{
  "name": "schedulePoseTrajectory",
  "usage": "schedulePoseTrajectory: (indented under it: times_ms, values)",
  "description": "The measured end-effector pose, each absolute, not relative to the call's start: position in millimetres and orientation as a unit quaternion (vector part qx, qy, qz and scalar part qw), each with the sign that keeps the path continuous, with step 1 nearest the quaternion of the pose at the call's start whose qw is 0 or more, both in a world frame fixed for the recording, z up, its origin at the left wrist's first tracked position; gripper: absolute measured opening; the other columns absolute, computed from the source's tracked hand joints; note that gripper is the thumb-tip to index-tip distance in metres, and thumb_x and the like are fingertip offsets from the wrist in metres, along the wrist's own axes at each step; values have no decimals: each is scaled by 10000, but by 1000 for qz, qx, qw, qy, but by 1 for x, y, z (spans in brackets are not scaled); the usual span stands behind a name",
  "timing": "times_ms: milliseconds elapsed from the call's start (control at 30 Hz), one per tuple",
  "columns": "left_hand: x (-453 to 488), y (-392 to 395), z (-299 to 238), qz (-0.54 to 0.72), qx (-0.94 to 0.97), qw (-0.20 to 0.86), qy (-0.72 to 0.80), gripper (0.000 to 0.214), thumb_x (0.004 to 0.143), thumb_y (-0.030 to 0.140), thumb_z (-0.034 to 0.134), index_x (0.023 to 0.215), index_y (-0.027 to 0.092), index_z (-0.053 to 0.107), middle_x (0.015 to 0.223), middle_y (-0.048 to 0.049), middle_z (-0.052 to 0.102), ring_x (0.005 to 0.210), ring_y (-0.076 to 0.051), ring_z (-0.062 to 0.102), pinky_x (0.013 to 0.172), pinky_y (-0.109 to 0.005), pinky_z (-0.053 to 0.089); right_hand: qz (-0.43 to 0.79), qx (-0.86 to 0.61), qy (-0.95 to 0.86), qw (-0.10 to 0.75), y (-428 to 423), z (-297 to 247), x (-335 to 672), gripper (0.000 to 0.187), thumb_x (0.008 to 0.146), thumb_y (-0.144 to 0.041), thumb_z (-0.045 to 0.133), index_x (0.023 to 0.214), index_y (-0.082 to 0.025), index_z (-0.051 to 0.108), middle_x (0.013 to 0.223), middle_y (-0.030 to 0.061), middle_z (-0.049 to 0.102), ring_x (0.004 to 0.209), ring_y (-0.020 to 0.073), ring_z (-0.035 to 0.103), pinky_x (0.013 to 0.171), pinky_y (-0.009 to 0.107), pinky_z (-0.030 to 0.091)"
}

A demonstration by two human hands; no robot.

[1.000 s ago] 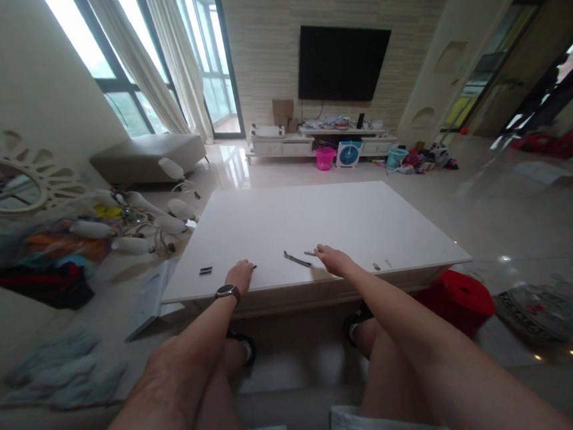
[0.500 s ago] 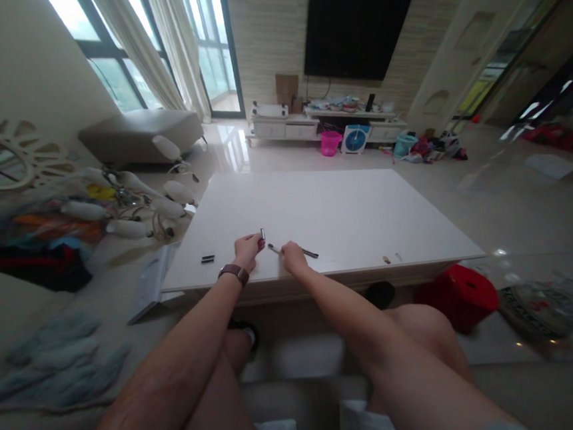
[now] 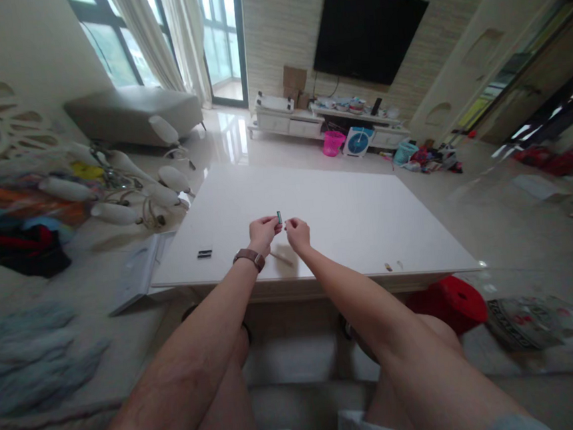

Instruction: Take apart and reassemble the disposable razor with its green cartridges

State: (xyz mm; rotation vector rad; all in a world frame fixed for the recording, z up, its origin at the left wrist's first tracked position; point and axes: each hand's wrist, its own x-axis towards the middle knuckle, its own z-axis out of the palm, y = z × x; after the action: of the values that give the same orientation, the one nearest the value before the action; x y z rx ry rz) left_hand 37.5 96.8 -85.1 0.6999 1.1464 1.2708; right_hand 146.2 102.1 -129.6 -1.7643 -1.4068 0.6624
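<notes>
My left hand (image 3: 264, 232), with a brown watch on its wrist, pinches a small narrow green-edged bar (image 3: 279, 218) that stands up from the fingertips. Just to its right is my right hand (image 3: 298, 234), its fingers closed in a pinch. A tiny tip shows at those fingers, but what they hold is mostly hidden. Both hands are raised above the white table (image 3: 340, 203). Below them a thin brownish strip (image 3: 281, 259) shows on the tabletop; I cannot tell whether it is a stick or a shadow. Two small black bars (image 3: 204, 253) lie to the left.
Two tiny pieces (image 3: 388, 267) lie near the table's front right edge. A red stool (image 3: 449, 304) stands beside my right knee, with a printed bag (image 3: 531, 321) farther right. White lamp arms (image 3: 116, 213) crowd the left side. A pink basket (image 3: 333, 143) stands beyond the table.
Both hands have lifted and come closer together, moving away from the table's front edge. The slim dark stick that showed across my right hand is no longer clearly visible. The view has shifted slightly.
</notes>
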Motion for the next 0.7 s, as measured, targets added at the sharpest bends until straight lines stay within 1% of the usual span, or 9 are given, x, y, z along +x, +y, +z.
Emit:
schedulePoseTrajectory:
  times_ms: [67, 100, 200, 267, 333, 400, 467, 600, 700]
  values:
    - [47, 95, -84, 540, 314, 604, 494, 99, 732, 113, 745, 722, 99, 647, 614, -23, 642, 574, -100, 625, 695, -280, 562, 288, -679, -518, 433, 106, -115, 167, 395, 969, -358, 361, 1028, -126, 675, 992, 132, 732, 838, 164, 638, 797, 287, 497]
    - [51, 94, -84, 535, 323, 606, 493, 107, 725, 116, 753, 710, 98, 649, 612, -31, 647, 575, -109, 631, 692, -289, 564, 306, -667, -506, 453, 106, -109, 177, 402, 966, -389, 377, 1017, -121, 672, 973, 133, 733, 809, 156, 646, 772, 279, 507]
    - [67, 88, -82, 519, 352, 610, 485, 112, 716, 129, 767, 696, 97, 661, 618, -47, 664, 577, -121, 641, 690, -300, 567, 362, -622, -489, 493, 99, -95, 201, 323, 880, -424, 569, 918, -126, 689, 872, 102, 739, 733, 141, 662, 730, 268, 525]
    - [76, 84, -81, 507, 373, 612, 479, 108, 718, 139, 769, 699, 94, 673, 620, -52, 670, 575, -120, 640, 690, -299, 568, 392, -597, -484, 505, 92, -91, 214, 268, 783, -392, 698, 853, -133, 704, 799, 74, 736, 697, 137, 656, 713, 272, 530]
    - [85, 80, -80, 496, 393, 612, 474, 107, 719, 151, 772, 710, 92, 683, 626, -56, 679, 581, -121, 644, 696, -299, 572, 412, -581, -481, 511, 85, -90, 223, 256, 705, -355, 771, 825, -135, 718, 750, 53, 729, 676, 131, 642, 697, 273, 527]
    - [93, 76, -81, 483, 413, 611, 471, 102, 718, 155, 770, 714, 94, 689, 633, -61, 687, 588, -125, 650, 702, -302, 578, 422, -574, -478, 513, 79, -91, 230, 259, 659, -322, 803, 820, -135, 726, 723, 38, 721, 664, 126, 629, 679, 268, 521]
    - [99, 73, -82, 467, 436, 607, 471, 80, 727, 150, 751, 713, 96, 694, 640, -66, 694, 592, -128, 655, 704, -299, 580, 425, -578, -474, 511, 75, -92, 236, 252, 642, -292, 807, 820, -135, 725, 712, 28, 713, 656, 121, 622, 665, 262, 515]
    - [107, 67, -83, 424, 498, 585, 479, 78, 773, 146, 667, 726, 101, 711, 650, -74, 709, 625, -139, 676, 712, -283, 577, 415, -606, -475, 485, 73, -95, 251, 217, 650, -245, 788, 823, -136, 716, 728, 22, 716, 652, 114, 624, 660, 255, 513]
    - [106, 63, -80, 373, 563, 553, 489, 95, 753, 139, 643, 704, 110, 719, 620, -72, 706, 648, -169, 695, 697, -281, 566, 393, -648, -481, 441, 73, -99, 275, 179, 674, -206, 769, 829, -139, 708, 720, 7, 713, 638, 106, 625, 658, 247, 510]
